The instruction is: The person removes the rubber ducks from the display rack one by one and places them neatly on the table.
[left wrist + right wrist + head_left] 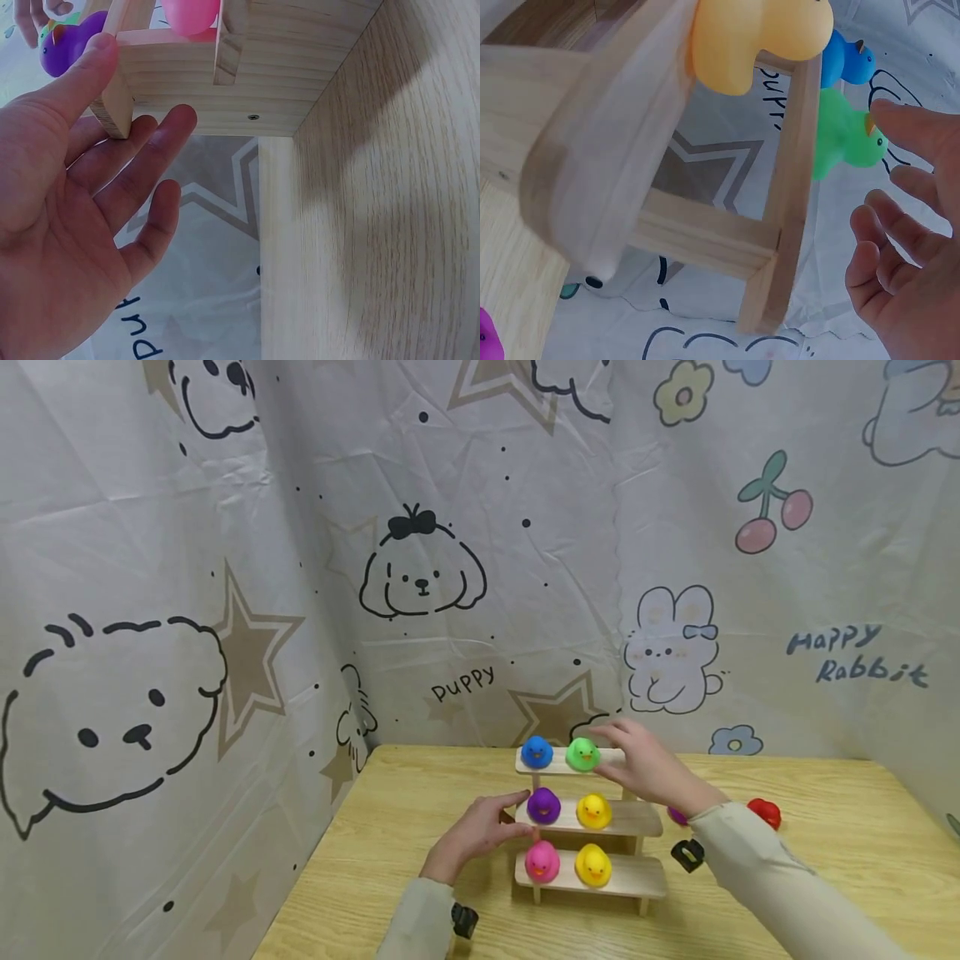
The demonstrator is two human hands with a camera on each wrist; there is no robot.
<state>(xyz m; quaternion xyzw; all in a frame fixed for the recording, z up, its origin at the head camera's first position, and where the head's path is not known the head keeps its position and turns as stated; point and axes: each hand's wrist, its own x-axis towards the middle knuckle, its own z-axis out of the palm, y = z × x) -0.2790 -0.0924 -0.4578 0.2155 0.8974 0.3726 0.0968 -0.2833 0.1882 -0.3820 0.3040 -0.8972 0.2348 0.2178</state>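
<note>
A three-tier wooden display shelf stands on the table with rubber ducks on each tier. My left hand holds the left end of the middle tier, its thumb on the board beside the purple duck. At the top tier, my right hand is beside the green duck, fingers loosely bent and spread. Its thumb tip is right at the green duck's beak. The blue duck sits left of the green one. A yellow duck shares the middle tier.
On the bottom tier sit a pink duck and another yellow duck. Right of the shelf, a red duck and a magenta duck lie on the table, partly behind my right arm. A printed curtain hangs behind.
</note>
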